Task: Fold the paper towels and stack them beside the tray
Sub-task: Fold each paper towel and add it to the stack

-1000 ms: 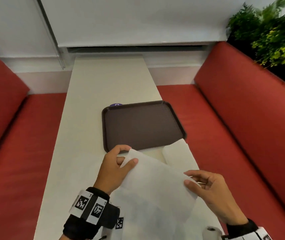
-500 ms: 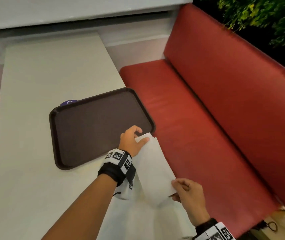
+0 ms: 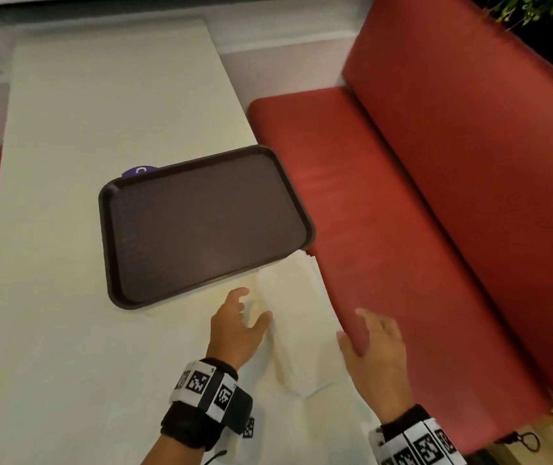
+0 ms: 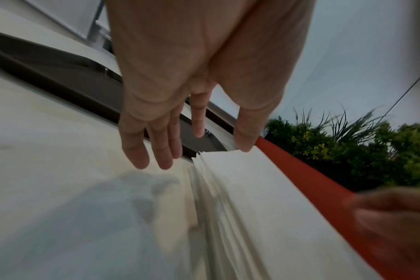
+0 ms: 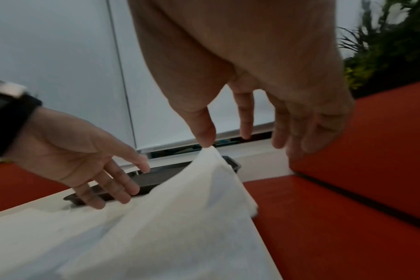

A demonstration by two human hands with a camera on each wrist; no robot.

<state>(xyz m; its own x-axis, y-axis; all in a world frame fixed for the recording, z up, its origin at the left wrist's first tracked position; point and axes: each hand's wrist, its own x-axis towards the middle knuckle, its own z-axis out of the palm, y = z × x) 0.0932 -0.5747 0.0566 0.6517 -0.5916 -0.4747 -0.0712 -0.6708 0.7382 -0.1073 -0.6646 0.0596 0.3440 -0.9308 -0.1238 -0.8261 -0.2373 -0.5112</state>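
Tray (image 3: 201, 226) dark brown, on pale table (image 3: 67, 162) | left hand (image 3: 238, 327) fingers spread, holding nothing | folded paper towels (image 3: 297, 317) white, layered stack, beside tray's near right corner at table edge | right hand (image 3: 374, 355) fingers loose, holding nothing

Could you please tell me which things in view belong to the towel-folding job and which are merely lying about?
Job: folded paper towels, tray, left hand, right hand.

Lying about: purple disc behind the tray, red bench, plant.
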